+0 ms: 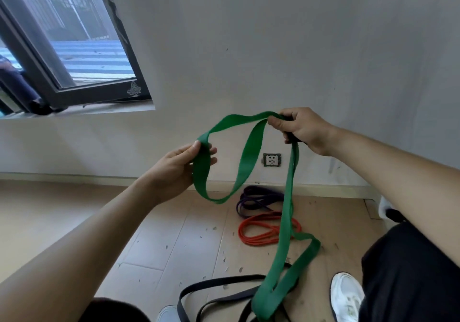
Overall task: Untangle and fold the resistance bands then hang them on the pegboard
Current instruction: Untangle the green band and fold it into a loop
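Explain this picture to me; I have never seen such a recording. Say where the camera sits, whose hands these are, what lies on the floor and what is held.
There is no machine: a person wears one wide camera on the head, looking forward and down, so both arms are their own. The left hand pinches the green band, and the right hand has its grip curled round the same band higher up; the rest hangs in loops toward the floor. By the wall lie a purple band and an orange band, both coiled; a black band lies near the white shoe. No pegboard is in view.
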